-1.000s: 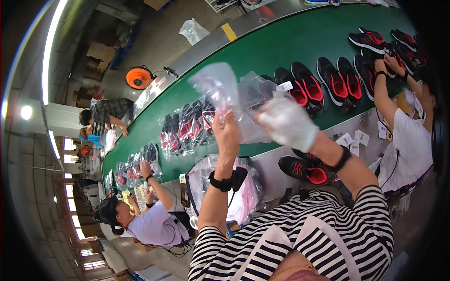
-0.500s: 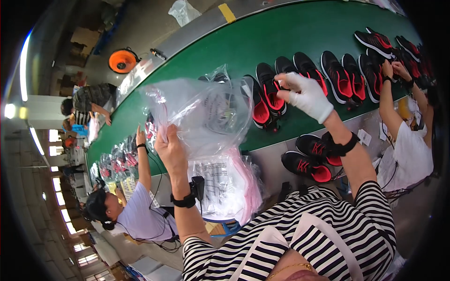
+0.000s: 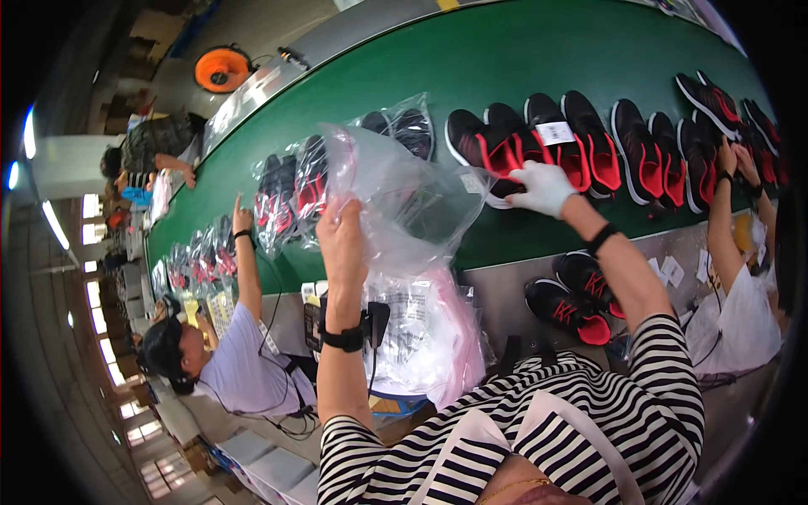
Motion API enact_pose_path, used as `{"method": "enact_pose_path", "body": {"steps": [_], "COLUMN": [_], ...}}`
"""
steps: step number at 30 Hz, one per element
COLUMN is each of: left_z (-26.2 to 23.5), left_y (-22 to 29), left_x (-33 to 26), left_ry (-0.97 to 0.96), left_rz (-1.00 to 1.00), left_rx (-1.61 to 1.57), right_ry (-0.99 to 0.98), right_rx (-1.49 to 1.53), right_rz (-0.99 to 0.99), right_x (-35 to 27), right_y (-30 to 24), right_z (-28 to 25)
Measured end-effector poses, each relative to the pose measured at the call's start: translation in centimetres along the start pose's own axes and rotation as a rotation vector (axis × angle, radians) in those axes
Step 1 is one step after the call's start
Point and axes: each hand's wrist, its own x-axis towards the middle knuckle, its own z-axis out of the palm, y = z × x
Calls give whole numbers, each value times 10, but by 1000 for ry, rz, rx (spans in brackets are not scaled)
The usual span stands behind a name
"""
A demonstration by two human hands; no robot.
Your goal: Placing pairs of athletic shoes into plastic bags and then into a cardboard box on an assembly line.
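Observation:
A clear plastic bag [image 3: 404,202] hangs from my left hand [image 3: 343,240], its fingers closed on one edge and its mouth spread toward the right. My right hand [image 3: 545,189], in a white glove, has come down on the near end of a black sneaker [image 3: 469,139] with red lining, with fingers and thumb closed around the heel. That sneaker lies with its mate on the green belt, just right of the bag. A pair of bagged sneakers [image 3: 394,130] lies on the belt behind the bag, partly hidden by it.
Several more black-and-red sneakers [image 3: 640,151] line the green belt [image 3: 505,50]. Below my right arm, loose sneakers [image 3: 566,307] sit on the metal ledge. A stack of clear bags [image 3: 400,328] stands before me. Co-workers are at both sides; one's hands [image 3: 734,160] handle shoes at right.
My right hand has dropped from above the shoes onto a sneaker's heel and closed on it. My left hand still holds the bag, now slightly further right in view.

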Motion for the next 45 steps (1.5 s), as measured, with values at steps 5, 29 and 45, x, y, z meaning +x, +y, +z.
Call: {"method": "enact_pose_path", "body": {"steps": [5,29,45], "left_z": [17,216,158], "left_y": [8,154,49], "left_x": [-2,-65,-140], "left_ry": [-14,-220,-512], "left_rz": [13,848,620], "left_rx": [-6,361,368], "right_ry": [121,76,393], "right_rx": [982,-469,-159], "right_rz": [98,-715,-145], "right_x": [-64,-181,-69], "right_y": [5,-82,-23], "right_z": [-95,-167,-12]}}
